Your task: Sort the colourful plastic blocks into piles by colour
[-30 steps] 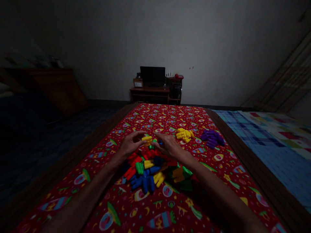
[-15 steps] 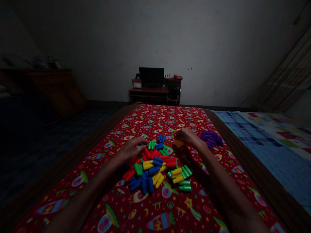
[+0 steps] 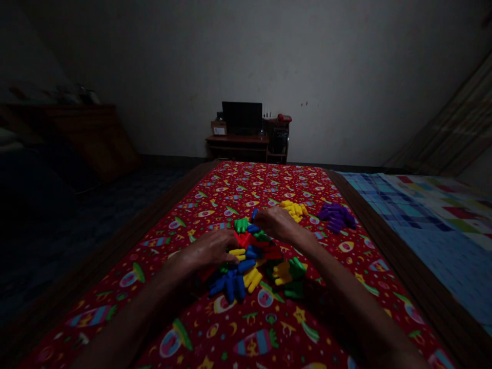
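A mixed pile of pronged plastic toy pieces in red, blue, green and yellow lies on the red patterned cloth [image 3: 215,335]. My left hand [image 3: 215,247] reaches over the pile's left side, thumb and fingers apart. A yellow piece [image 3: 237,254] lies by its thumb, with red pieces [image 3: 243,240] at its fingertips. At the pile's far edge, my right hand [image 3: 274,223] curls its fingers over a blue piece [image 3: 254,214], which is partly hidden. A green piece [image 3: 241,225] lies between the hands. Nearer me are blue pieces [image 3: 229,287] and another yellow piece [image 3: 252,280].
Separate groups of yellow pieces [image 3: 295,210] and purple pieces [image 3: 336,217] lie beyond my right hand. A desk with a monitor [image 3: 242,117] stands against the far wall. Bedding with a checked pattern [image 3: 395,202] is on the right. The room is dim.
My right hand has moved left from the yellow group to the mixed pile, uncovering the yellow pieces. My left hand has come nearer and slightly right, over the pile's left side.
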`<state>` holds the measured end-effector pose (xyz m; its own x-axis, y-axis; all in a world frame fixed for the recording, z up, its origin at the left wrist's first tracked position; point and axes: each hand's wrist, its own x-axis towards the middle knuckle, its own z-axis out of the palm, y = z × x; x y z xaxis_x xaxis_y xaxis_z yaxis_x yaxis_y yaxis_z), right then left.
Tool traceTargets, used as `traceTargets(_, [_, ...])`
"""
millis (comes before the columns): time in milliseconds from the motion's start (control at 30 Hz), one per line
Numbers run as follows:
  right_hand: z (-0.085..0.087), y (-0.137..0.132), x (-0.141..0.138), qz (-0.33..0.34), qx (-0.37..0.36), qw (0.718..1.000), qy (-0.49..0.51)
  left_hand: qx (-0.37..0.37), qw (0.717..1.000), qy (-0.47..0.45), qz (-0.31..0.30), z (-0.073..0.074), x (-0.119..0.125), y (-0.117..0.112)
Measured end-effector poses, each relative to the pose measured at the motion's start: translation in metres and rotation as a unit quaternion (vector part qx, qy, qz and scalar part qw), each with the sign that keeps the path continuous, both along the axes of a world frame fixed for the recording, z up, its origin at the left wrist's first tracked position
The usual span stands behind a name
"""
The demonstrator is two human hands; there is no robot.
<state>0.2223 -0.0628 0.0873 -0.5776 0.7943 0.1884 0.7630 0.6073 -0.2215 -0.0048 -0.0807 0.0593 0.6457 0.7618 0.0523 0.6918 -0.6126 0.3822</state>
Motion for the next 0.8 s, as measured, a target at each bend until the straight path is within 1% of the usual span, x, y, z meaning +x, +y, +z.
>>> traceTargets(100, [-0.009,-0.005,-0.01,0.061,-0.033,0.997,0.023,-0.009,0.999,0.035,0.016,0.002,0.0,0.001])
traceTargets(133, [-0.011,-0.007,-0.013,0.077,-0.041,0.996,0.035,-0.008,0.999,0.025,0.037,0.003,0.0,0.003])
traceTargets(200, [-0.015,-0.009,-0.017,0.096,-0.045,0.993,0.061,-0.01,0.997,-0.016,0.08,0.005,0.001,0.006])
traceTargets(267, [-0.016,-0.009,-0.02,0.096,-0.043,0.991,0.08,-0.013,0.991,-0.074,0.111,0.007,0.005,0.008])
traceTargets(367, [-0.01,-0.004,-0.014,0.075,-0.039,0.991,0.102,-0.043,0.977,-0.164,0.127,0.01,0.012,0.007])
traceTargets(433, [-0.001,0.005,0.002,0.045,-0.045,0.992,0.11,-0.06,0.97,-0.197,0.13,0.01,0.013,0.006])
traceTargets(500, [0.01,0.014,0.026,-0.008,-0.074,0.993,0.093,-0.048,0.97,-0.198,0.132,0.009,0.012,0.008])
traceTargets(567, [0.02,0.022,0.055,-0.07,-0.114,0.99,0.044,-0.014,0.975,-0.177,0.136,0.006,0.007,0.013])
traceTargets(633, [0.026,0.026,0.079,-0.13,-0.145,0.98,-0.024,0.021,0.979,-0.148,0.136,0.002,0.0,0.019])
traceTargets(733, [0.028,0.027,0.099,-0.209,-0.173,0.956,-0.112,0.057,0.984,-0.116,0.125,-0.003,-0.005,0.024])
traceTargets(800, [0.024,0.027,0.102,-0.246,-0.183,0.94,-0.149,0.069,0.986,-0.118,0.092,-0.004,-0.001,0.019])
